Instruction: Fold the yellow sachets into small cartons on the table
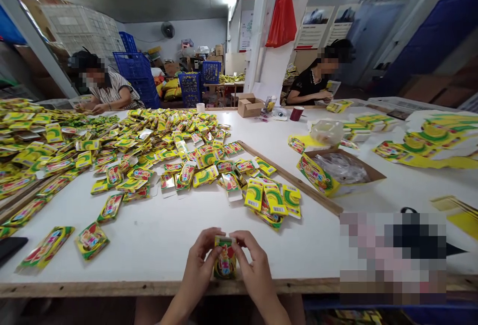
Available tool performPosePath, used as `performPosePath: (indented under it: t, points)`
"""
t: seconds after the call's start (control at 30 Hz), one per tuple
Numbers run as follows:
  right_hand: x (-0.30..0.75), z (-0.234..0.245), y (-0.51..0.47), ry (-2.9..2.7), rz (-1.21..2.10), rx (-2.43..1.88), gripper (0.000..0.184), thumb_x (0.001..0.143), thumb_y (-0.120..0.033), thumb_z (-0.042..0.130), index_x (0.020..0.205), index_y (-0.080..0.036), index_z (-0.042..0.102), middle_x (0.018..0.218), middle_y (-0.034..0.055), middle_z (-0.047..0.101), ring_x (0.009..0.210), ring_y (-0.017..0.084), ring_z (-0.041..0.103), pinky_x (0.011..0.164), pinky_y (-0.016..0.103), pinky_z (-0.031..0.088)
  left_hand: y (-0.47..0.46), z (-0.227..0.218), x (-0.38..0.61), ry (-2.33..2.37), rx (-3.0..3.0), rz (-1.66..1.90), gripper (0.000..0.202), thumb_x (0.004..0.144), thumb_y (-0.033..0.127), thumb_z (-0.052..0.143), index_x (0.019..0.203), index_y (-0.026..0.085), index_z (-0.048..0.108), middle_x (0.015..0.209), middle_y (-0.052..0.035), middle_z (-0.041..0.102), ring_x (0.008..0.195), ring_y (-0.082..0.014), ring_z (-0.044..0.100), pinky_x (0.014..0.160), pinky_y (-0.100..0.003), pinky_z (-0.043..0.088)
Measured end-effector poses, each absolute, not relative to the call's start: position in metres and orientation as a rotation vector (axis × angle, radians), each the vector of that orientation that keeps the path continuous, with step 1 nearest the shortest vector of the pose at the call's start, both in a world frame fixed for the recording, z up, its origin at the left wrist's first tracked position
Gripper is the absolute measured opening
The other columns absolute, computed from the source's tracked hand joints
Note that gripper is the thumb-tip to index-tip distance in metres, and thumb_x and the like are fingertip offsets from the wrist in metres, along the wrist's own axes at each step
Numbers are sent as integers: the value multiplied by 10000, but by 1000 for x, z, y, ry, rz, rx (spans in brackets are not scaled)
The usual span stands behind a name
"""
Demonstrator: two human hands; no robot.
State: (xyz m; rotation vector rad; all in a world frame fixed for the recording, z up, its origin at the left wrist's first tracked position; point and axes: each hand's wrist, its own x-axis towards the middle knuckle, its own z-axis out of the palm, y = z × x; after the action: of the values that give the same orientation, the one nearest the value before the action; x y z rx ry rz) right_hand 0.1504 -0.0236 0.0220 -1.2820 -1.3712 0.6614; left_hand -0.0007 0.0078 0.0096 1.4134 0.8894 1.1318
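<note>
Near the table's front edge I hold a small printed cardboard box [225, 261], green and yellow with red lettering, upright between both hands. My left hand [203, 260] grips its left side, thumb on the front face. On the right side, my right hand [248, 260] is closed the same way, with fingers at the top edge. Whether the top flap is closed I cannot tell. Beyond my hands lies a cluster of similar yellow boxes [277, 198]. To the left, a single box [91, 240] and a flat printed packet [47, 249] rest on the white tabletop [160, 245].
A large heap of small yellow boxes [130, 141] covers the left and middle. A wooden strip [291, 178] runs diagonally beside an open carton [336, 170] holding clear plastic. Two people work across the table. A brown cardboard box [249, 105] and a dark red cup [297, 113] stand farther back.
</note>
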Motion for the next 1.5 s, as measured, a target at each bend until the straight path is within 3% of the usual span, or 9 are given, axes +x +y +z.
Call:
performPosePath:
  t: [0.13,0.3,0.53,0.83,1.0,1.3,1.4,1.5]
  points:
    - [151,30,-29,-1488,660,-1259,142,885,-177,526,927,-226,653,986,57,665,970,210,627,847,301,514,6,17,-4,927,1605,1072,160,864,276,610,989,206,681,1052,-82,693,1016,-239,639,890,-345,508]
    - [147,29,-34,-1467,615,-1286,127,907,-223,531,947,-224,652,993,65,663,978,214,621,852,308,510,-2,25,-2,1000,1587,1079,168,869,304,602,972,190,668,987,-82,704,954,-234,651,854,-340,515]
    - [144,35,-28,-1426,600,-1356,125,911,-264,521,877,-207,627,831,43,667,793,195,632,722,270,511,-1,29,2,1085,1508,1062,207,868,361,594,924,183,682,866,-53,719,805,-209,649,727,-289,515]
    - [144,22,-32,-1371,638,-1273,171,938,-303,514,876,-210,643,858,40,672,839,193,646,756,265,514,0,18,1,1011,1582,1150,185,894,317,575,908,191,710,858,-55,703,851,-213,646,774,-310,516]
    - [142,11,-36,-1345,633,-1206,129,913,-283,568,911,-220,681,892,46,697,859,197,663,770,272,533,-1,11,-7,914,1685,1173,161,886,250,590,969,225,727,925,-67,708,898,-222,658,790,-325,533]
    - [144,3,-39,-1336,620,-1299,230,901,-277,570,1105,-218,658,1024,59,709,887,201,676,793,270,553,-5,7,-7,1039,1631,1078,276,875,307,582,1133,231,642,1096,-73,690,932,-224,648,838,-352,526]
    - [145,1,-40,-1337,640,-1299,238,905,-265,559,1120,-220,651,1037,57,705,877,196,678,788,265,553,-4,4,-7,1028,1620,1049,362,859,303,600,1214,236,570,1149,-72,659,922,-215,641,850,-355,516]
    - [143,1,-38,-1346,663,-1292,235,907,-249,551,1120,-226,648,1054,57,699,890,196,677,790,264,553,-4,2,-6,976,1602,993,435,862,295,598,1274,243,466,1069,-53,653,858,-196,639,801,-338,520]
